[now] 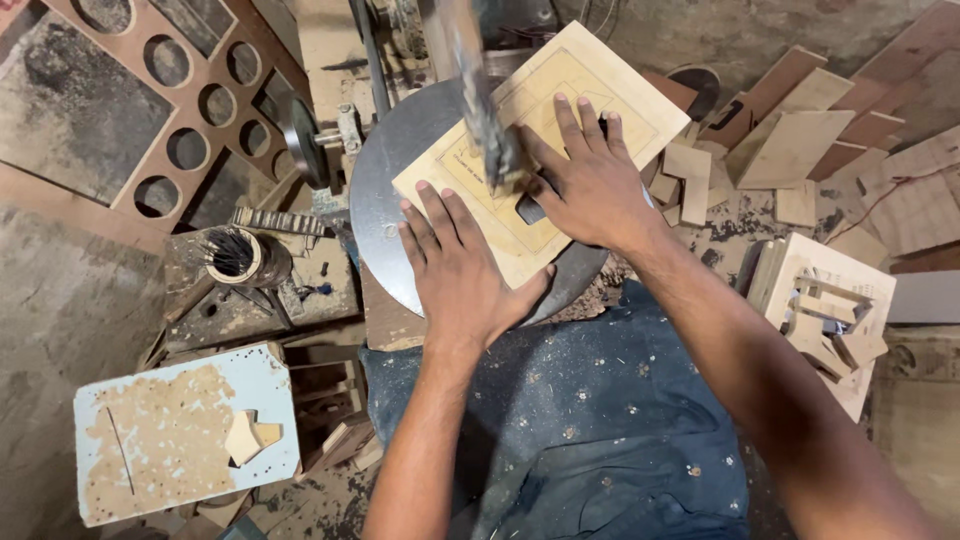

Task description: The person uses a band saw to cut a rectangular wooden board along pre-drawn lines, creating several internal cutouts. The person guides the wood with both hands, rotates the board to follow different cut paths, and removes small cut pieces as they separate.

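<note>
— Where are the hands?

— Both lie flat, fingers spread, gripping nothing. The left hand (458,272) presses the near corner of a pale wooden board (540,140); the right hand (590,180) presses its middle, beside a dark cut-out. The board rests on a round grey metal saw table (385,200).

— Any markings?

— Thin pencilled outlines run across the board. Lower left lies a light blue panel (185,435) dusted with sawdust, with small offcuts (250,438) on it.

— And the room?

— A dusty workshop floor. A brown panel with round holes (190,95) lies upper left, wood scraps (800,140) upper right, and a box of offcuts (830,315) at right.

— Anything unclear?

— The saw arm (480,90) is blurred; the blade probably meets the board just beside the right thumb.
</note>
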